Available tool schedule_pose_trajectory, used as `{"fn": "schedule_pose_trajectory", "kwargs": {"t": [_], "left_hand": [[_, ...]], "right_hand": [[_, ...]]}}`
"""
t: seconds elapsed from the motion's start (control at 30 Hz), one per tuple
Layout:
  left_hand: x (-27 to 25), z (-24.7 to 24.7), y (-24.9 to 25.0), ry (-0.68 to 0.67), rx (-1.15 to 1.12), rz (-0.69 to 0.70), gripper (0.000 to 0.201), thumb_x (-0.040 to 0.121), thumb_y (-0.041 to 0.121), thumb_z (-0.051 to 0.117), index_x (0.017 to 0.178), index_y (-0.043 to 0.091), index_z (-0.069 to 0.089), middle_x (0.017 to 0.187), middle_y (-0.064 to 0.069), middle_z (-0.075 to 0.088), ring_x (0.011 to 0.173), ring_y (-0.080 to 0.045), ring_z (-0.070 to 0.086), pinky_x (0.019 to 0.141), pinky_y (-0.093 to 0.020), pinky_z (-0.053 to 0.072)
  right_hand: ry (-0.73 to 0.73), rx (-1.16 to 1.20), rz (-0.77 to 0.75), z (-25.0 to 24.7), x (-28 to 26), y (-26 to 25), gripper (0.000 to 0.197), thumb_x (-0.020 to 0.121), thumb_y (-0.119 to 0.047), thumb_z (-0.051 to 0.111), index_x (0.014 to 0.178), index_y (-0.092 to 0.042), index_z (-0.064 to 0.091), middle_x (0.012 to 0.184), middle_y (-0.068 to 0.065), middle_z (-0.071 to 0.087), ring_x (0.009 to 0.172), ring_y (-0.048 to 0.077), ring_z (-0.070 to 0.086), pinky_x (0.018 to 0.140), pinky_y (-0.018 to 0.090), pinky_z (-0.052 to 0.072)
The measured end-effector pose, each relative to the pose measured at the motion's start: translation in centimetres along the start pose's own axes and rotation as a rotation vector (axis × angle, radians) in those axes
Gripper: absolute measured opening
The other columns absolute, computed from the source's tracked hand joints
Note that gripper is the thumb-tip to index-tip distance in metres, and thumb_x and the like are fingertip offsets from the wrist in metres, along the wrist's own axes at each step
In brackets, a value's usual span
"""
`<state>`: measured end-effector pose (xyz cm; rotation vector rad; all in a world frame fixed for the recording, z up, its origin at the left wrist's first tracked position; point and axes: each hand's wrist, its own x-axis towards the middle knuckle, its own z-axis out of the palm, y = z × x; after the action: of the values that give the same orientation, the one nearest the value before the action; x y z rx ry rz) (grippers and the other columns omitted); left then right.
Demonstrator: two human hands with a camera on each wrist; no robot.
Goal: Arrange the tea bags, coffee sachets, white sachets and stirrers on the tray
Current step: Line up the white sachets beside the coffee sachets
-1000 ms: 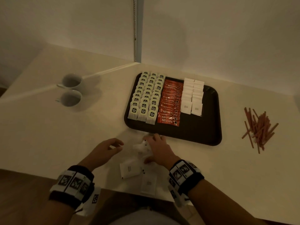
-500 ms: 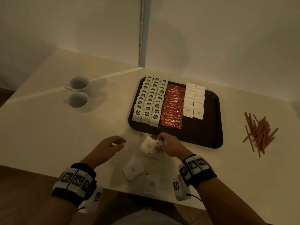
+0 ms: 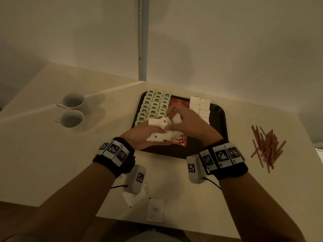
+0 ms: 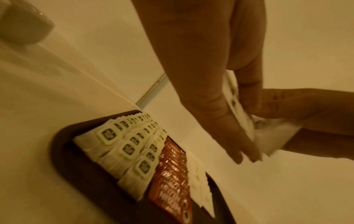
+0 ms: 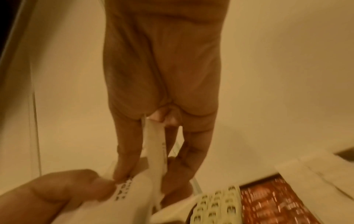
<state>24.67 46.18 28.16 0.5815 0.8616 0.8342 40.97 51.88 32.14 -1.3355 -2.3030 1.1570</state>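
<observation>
The left hand (image 3: 139,138) lay palm up over the near edge of the dark brown plastic tray (image 3: 219,119), its grip cradling a fan of flat white paper sachets (image 3: 157,137). These appeared light, limp and slippery, best pinched by an edge. The right hand (image 3: 185,123), knuckles up, had its grip pinching one sachet from the fan. Thin reddish stirrers (image 3: 265,145) lay on the bench.

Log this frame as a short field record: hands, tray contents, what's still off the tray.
left hand: holds white sachets over the tray
right hand: pinches those sachets too
tray: tea bags, coffee sachets, white sachet rows
off tray: stirrers, two loose sachets, two cups
</observation>
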Motion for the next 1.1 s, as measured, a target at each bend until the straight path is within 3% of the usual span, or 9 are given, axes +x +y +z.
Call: {"fn": "schedule_pose_trajectory", "kwargs": {"t": [0.1,0.17,0.3,0.4,0.53,0.67,0.83,0.93,1.1], "left_hand": [[1.1,0.6,0.8,0.123,-0.163,0.08,0.038,0.091,-0.006,0.047,0.126,0.01,0.053,0.119,-0.017,0.064,0.104,-0.031,0.065,0.076,-0.043,0.059],[1.8,1.3,1.2,0.186,-0.253,0.122,0.038,0.092,-0.005,0.045,0.125,0.011,0.054,0.117,-0.016,0.064,0.101,-0.031,0.065,0.073,-0.043,0.06],[3.0,2.5,1.6,0.277,-0.279,0.152,0.021,0.095,0.006,0.044,0.108,0.011,0.06,0.092,-0.009,0.068,0.073,-0.016,0.067,0.056,-0.028,0.056],[3.6,2.3,2.0,0.296,-0.284,0.142,0.017,0.094,0.012,0.045,0.101,0.009,0.059,0.087,-0.007,0.064,0.069,-0.014,0.063,0.053,-0.024,0.053],[4.2,1.8,2.7,0.294,-0.334,0.141,0.018,0.095,0.018,0.048,0.106,0.014,0.062,0.084,-0.007,0.069,0.066,-0.016,0.067,0.05,-0.025,0.053],[5.1,1.9,3.6,0.305,-0.219,0.1,0.019,0.096,0.02,0.047,0.109,0.013,0.059,0.089,-0.007,0.064,0.055,-0.012,0.061,0.04,-0.02,0.046],[6.0,2.2,3.9,0.294,-0.12,0.085,0.018,0.094,0.022,0.055,0.109,0.015,0.062,0.086,-0.004,0.068,0.062,-0.012,0.065,0.04,-0.019,0.044],[6.1,2.4,3.9,0.304,-0.167,0.083,0.014,0.094,0.023,0.054,0.105,0.017,0.061,0.082,-0.003,0.07,0.061,-0.012,0.067,0.039,-0.019,0.043],[6.4,2.2,3.4,0.37,-0.18,0.103,0.019,0.095,0.021,0.054,0.113,0.018,0.059,0.107,-0.01,0.064,0.088,-0.023,0.062,0.043,-0.021,0.048]], "right_hand": [[0.222,0.099,-0.023,-0.4,0.4,-0.1,0.056,0.072,0.004,0.063,0.118,-0.02,0.044,0.104,-0.007,0.06,0.087,0.006,0.058,0.06,0.013,0.047],[0.325,0.151,-0.02,0.1,0.4,-0.7,0.057,0.074,0.009,0.054,0.121,-0.021,0.039,0.106,-0.002,0.056,0.092,0.013,0.058,0.065,0.017,0.051],[0.217,0.187,-0.075,1.1,0.0,-1.6,0.059,0.084,0.0,0.052,0.137,-0.016,0.031,0.115,-0.001,0.052,0.101,0.01,0.054,0.084,0.025,0.052],[0.118,0.112,-0.109,0.9,0.0,-1.2,0.044,0.093,-0.007,0.046,0.136,-0.013,0.039,0.12,0.001,0.053,0.105,0.013,0.053,0.08,0.015,0.046],[0.282,0.022,-0.132,0.4,0.9,0.4,0.035,0.091,-0.007,0.053,0.126,-0.012,0.055,0.139,0.006,0.045,0.127,0.018,0.041,0.101,0.022,0.037],[0.382,0.074,-0.108,-0.4,1.5,1.7,0.039,0.08,-0.016,0.069,0.116,-0.023,0.054,0.122,0.0,0.052,0.113,0.015,0.049,0.082,0.016,0.046],[0.482,0.171,-0.116,-1.0,1.9,2.1,0.035,0.08,-0.008,0.068,0.111,-0.017,0.055,0.114,0.002,0.056,0.1,0.009,0.054,0.075,0.012,0.05],[0.516,0.317,-0.079,-1.5,1.8,2.5,0.028,0.084,-0.002,0.062,0.106,-0.018,0.056,0.104,-0.011,0.056,0.093,0.002,0.056,0.074,0.013,0.052],[0.436,0.445,-0.031,-2.2,1.5,3.5,0.03,0.087,-0.001,0.058,0.108,-0.021,0.052,0.104,-0.014,0.058,0.097,0.008,0.061,0.075,0.024,0.057]]}}
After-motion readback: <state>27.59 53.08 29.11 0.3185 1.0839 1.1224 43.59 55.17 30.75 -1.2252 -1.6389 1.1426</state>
